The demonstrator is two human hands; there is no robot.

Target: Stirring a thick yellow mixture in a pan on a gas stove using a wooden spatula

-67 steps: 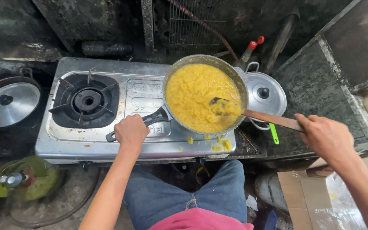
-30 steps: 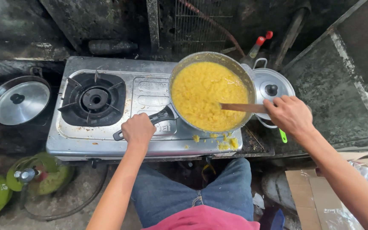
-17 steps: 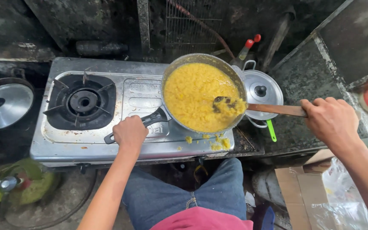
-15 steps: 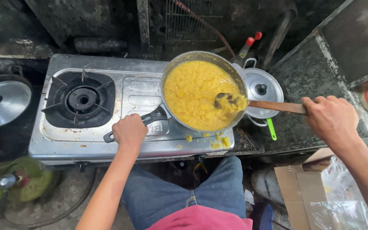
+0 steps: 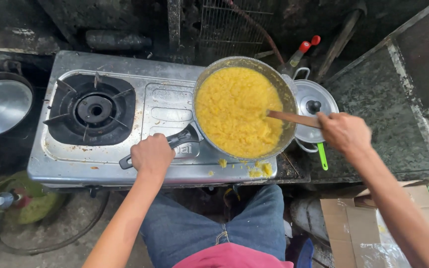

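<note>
Yellow mash is being stirred in the pan (image 5: 244,111) on the stove's right burner.

L hand (image 5: 152,155) is being kept wrapped round the black pan handle (image 5: 182,140), fingers curled tight; R hand (image 5: 344,131) is being closed on the wooden spoon (image 5: 294,118), fingers pinching the shaft, blade end buried in the yellow mash (image 5: 234,109). Pan is being run nearly brim-full, w/ spilled bits (image 5: 254,169) already lying on the stove top (image 5: 160,114) by the front edge. Risk, judged: more is likely to be pushed over the rim if the stroke is being made too wide or the handle grip is being loosened. Lidded pot (image 5: 314,106) is sitting just beside the pan.
</note>
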